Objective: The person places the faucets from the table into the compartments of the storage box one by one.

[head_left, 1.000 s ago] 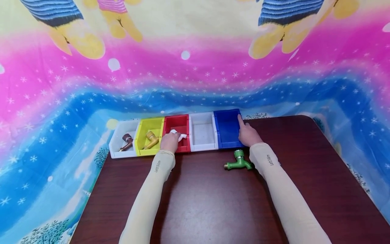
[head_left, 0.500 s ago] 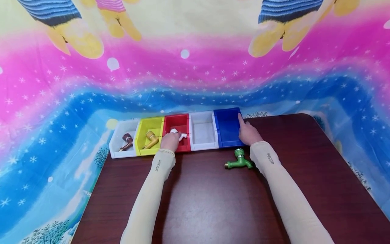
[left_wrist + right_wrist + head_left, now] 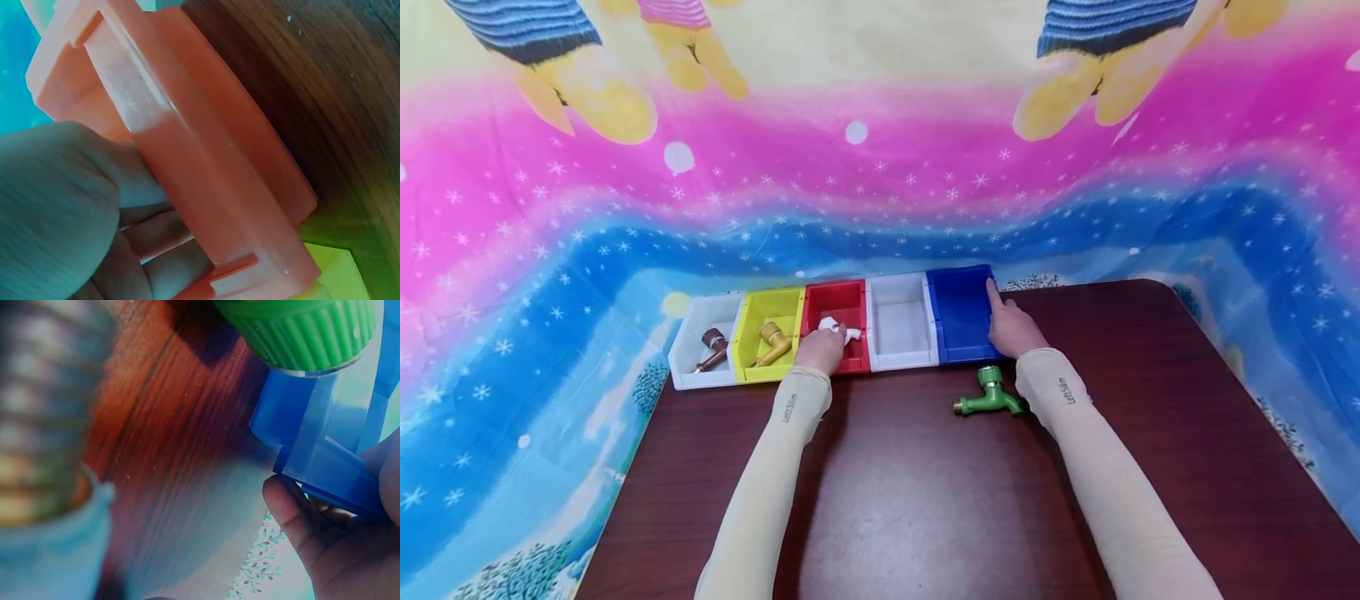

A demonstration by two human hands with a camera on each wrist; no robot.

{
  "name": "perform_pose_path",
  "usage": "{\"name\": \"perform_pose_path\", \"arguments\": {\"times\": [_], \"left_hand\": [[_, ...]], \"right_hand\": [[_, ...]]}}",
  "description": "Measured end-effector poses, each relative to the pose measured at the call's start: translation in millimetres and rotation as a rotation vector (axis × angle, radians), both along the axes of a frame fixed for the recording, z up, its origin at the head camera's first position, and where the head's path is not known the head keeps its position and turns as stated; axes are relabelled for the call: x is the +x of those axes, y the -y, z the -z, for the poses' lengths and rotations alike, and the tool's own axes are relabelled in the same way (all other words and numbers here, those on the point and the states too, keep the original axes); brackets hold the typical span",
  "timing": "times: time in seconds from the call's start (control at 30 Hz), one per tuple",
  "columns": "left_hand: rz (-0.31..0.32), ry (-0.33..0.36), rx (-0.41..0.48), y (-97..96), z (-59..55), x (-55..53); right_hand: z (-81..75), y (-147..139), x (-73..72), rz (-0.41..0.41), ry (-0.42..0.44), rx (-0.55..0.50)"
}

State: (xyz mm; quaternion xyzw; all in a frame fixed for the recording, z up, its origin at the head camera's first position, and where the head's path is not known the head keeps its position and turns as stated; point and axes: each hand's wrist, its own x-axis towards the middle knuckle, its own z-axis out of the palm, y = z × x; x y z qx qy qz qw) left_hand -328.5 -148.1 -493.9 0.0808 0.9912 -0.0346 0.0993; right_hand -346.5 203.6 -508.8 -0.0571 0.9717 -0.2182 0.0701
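Note:
My left hand (image 3: 822, 348) reaches into the red bin (image 3: 852, 292), its fingers around a white tap (image 3: 852, 335). In the left wrist view, the red bin's front wall (image 3: 200, 181) hides the fingertips. My right hand (image 3: 1015, 329) grips the right wall of the blue bin (image 3: 961, 308), thumb at the rim and fingers against the outside. A green tap (image 3: 988, 402) lies on the table in front of the blue bin, close to the right wrist. Its ribbed green knob (image 3: 306, 334) and blurred threaded end (image 3: 47, 425) appear large in the right wrist view.
The bins stand in a row at the table's (image 3: 880, 500) back edge. A white bin (image 3: 681, 367) holds a brown tap (image 3: 715, 346); a yellow bin (image 3: 745, 333) holds a yellow tap (image 3: 772, 343). Another white bin (image 3: 901, 325) sits between red and blue. Printed cloth (image 3: 850, 183) hangs behind.
Both hands keep almost the same places, left in the red bin and right on the blue bin. The view has shifted only slightly.

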Motion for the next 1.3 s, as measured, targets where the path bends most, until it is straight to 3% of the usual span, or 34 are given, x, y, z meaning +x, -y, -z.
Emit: {"name": "perform_pose_path", "arguments": {"times": [0.27, 0.53, 0.77, 0.9, 1.07, 1.17, 1.3], "left_hand": [[0.074, -0.056, -0.133, -1.1, 5.1, 2.8], [0.148, -0.198, -0.145, 4.7, 10.6, 7.9], [0.176, -0.333, -0.027, 10.4, 3.7, 15.1], [0.183, -0.425, 0.070, 17.4, -4.7, 12.0], [0.084, -0.464, 0.221, 34.7, -8.3, 3.4], [-0.005, -0.393, 0.305, 47.2, -2.9, 0.6], [-0.076, -0.276, 0.391, 59.8, 8.7, -0.5]], "right_hand": [[2.0, -1.1, -1.2, -0.005, -0.002, -0.004], [0.4, -0.5, -1.4, 0.001, 0.019, -0.004], [-1.2, 0.7, -0.5, -0.004, 0.027, -0.003], [-1.1, -2.3, -0.4, -0.004, 0.014, -0.005], [-1.6, -4.1, -0.6, -0.001, 0.007, -0.010], [-1.0, -3.0, -0.9, 0.000, 0.006, -0.005], [-0.3, -0.9, -1.3, 0.001, 0.009, 0.000]]}}
